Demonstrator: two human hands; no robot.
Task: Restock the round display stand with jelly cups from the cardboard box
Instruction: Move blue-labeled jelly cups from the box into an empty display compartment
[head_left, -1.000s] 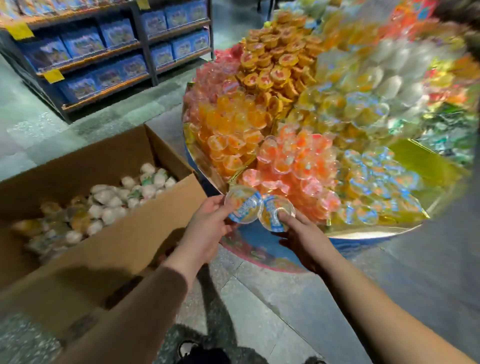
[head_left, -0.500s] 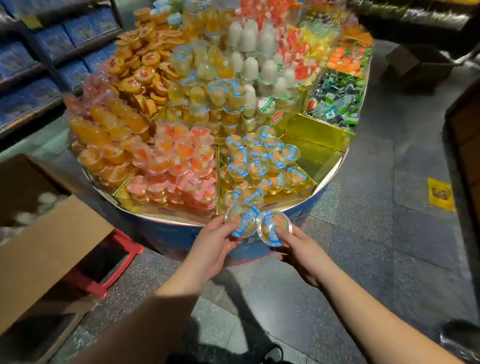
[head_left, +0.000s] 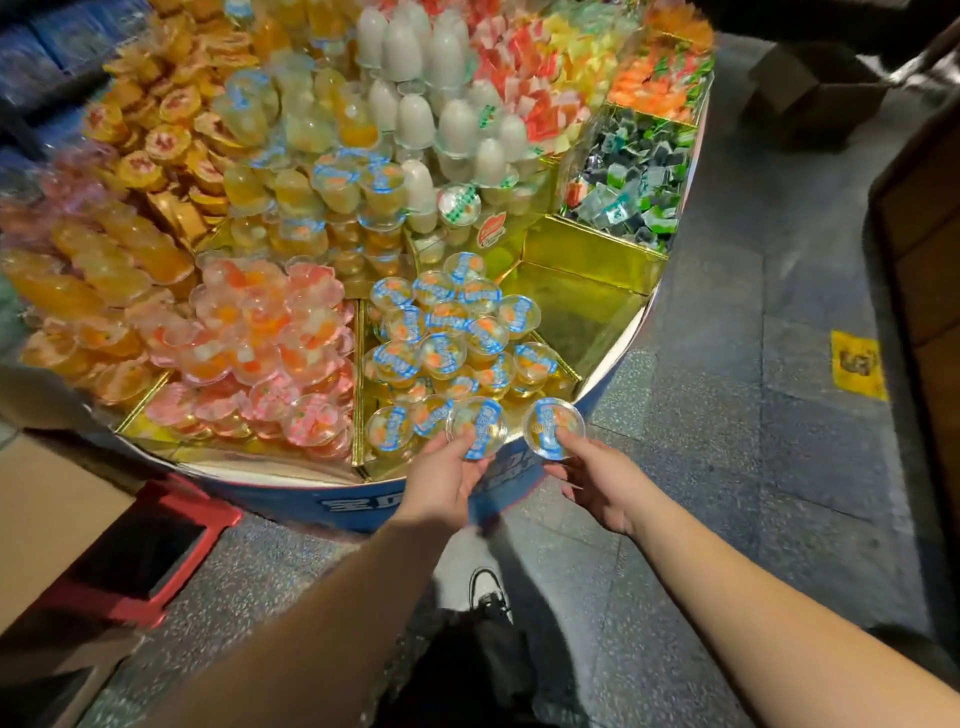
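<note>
A: What are the hands holding?

B: Left hand (head_left: 445, 480) pinches one clear blue-lidded jelly cup (head_left: 478, 427), right hand (head_left: 597, 480) another (head_left: 552, 428), both over the round blue display stand's (head_left: 332, 506) front rim, beside matching cups (head_left: 447, 332).

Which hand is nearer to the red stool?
Left. The left hand is nearer the red stool, at the stand's front edge. The right hand is farther right.
</note>
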